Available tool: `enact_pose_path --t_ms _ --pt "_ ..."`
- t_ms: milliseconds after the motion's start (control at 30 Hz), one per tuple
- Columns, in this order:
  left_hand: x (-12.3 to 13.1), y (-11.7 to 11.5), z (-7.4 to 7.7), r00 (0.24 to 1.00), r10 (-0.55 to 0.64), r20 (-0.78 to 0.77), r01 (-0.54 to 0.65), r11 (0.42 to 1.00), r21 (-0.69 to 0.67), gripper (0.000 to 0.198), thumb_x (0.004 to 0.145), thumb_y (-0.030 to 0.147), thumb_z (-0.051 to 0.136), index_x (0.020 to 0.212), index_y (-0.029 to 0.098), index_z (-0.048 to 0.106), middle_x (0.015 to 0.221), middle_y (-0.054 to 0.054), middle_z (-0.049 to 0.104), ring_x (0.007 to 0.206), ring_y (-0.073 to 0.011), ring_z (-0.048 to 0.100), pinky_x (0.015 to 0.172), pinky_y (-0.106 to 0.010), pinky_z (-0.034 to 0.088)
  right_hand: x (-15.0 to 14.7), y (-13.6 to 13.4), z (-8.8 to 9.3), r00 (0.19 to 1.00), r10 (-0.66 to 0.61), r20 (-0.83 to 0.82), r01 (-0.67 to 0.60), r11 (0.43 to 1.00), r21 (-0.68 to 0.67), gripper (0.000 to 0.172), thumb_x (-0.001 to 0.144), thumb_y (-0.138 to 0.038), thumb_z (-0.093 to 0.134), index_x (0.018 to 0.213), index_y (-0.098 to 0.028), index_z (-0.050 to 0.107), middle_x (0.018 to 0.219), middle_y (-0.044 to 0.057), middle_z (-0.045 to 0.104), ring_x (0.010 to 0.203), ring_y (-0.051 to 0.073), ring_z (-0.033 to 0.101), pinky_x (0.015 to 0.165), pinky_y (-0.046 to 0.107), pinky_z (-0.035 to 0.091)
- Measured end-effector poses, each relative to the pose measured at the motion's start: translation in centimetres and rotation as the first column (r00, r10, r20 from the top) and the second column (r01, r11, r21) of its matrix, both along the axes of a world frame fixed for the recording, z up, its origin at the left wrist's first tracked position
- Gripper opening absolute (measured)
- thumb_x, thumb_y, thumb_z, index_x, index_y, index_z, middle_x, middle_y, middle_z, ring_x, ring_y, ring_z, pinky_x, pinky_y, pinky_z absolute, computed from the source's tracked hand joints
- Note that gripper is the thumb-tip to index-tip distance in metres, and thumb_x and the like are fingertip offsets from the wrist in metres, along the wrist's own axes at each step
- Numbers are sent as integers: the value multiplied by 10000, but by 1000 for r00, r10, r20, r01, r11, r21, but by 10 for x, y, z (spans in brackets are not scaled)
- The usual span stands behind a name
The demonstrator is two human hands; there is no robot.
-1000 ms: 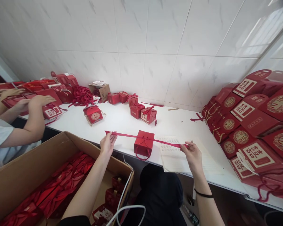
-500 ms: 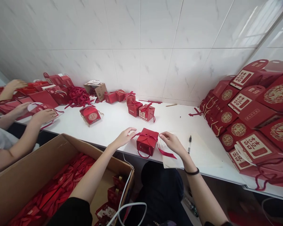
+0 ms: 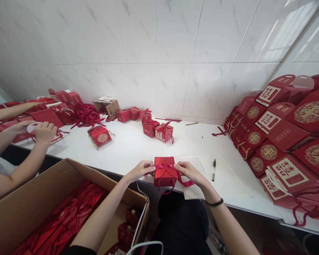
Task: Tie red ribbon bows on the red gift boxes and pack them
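Observation:
A small red gift box stands at the near edge of the white table, with a red ribbon wound over its top. My left hand pinches the ribbon at the box's left side. On the right side, my right hand pinches the ribbon too, and a loose end trails down past its wrist. Both hands touch the box.
A pen lies on a printed sheet right of the box. Stacked red boxes fill the right. Tied boxes sit farther back. An open carton of red items stands lower left. Other people's hands work at far left.
A second ago my hands held the ribbon stretched wide on both sides of the box. They have since come in to the box and now pinch the ribbon close over its top.

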State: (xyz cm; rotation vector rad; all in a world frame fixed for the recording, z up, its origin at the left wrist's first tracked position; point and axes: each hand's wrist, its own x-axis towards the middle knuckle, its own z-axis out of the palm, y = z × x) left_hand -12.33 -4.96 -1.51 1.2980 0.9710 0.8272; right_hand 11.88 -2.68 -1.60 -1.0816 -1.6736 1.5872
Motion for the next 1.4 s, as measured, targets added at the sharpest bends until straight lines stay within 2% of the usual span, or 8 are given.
enact_pose_path --t_ms 467,567,667,733,800,900,1067,1400 --pt "-37 -6 28 953 259 158 -267 963 36 211 625 342 735 668 156 646 671 -57 642 624 -157 593 595 -259 472 3 -7 11 997 42 61 -48 994 98 471 723 -629 568 598 -183 484 583 2 510 576 143 467 591 262 369" --pt "-103 -11 78 517 542 663 -798 585 144 280 728 462 615 738 183 621 710 -31 621 726 -143 606 711 -271 489 7 -1 -3 993 29 113 -37 996 76 471 712 -666 553 659 -198 537 673 25 529 631 173 489 607 279 398" --pt "-141 -22 119 97 367 925 -983 178 32 362 829 523 444 735 205 588 643 5 557 705 -101 577 752 -227 471 6 10 -18 977 96 193 -103 994 26 546 661 -743 523 563 -208 489 547 10 447 541 173 439 548 292 376" --pt "-132 -19 119 215 461 861 -953 290 83 401 841 538 408 724 197 585 634 -5 550 671 -111 566 729 -253 474 4 9 -20 972 115 204 -125 992 34 572 657 -756 511 510 -209 433 505 3 406 520 171 417 539 295 361" --pt "-100 -12 97 592 576 563 -776 595 207 381 812 524 479 726 173 599 663 -34 581 682 -144 575 710 -297 475 3 1 -14 978 103 184 -117 991 68 561 690 -730 507 512 -204 432 530 11 436 550 174 437 565 295 365" --pt "-43 -8 52 943 321 -85 -289 919 270 307 739 452 621 811 153 628 806 -56 638 819 -180 584 797 -319 446 2 -10 2 982 101 159 -118 988 104 517 748 -676 501 565 -192 499 584 20 504 597 171 472 615 291 369" --pt "-4 -10 13 891 84 -446 19 975 221 372 807 505 482 894 155 573 873 -25 596 822 -157 540 797 -296 409 0 -11 12 993 79 89 -86 993 82 466 756 -615 546 593 -179 524 584 10 533 589 145 481 618 274 362" --pt "-2 -6 5 967 32 -252 -18 998 58 431 758 568 508 620 172 408 561 52 455 505 -73 407 504 -211 308 6 -2 -2 995 81 -52 -79 997 21 422 734 -564 620 604 -175 523 546 -9 530 530 115 459 555 254 333"
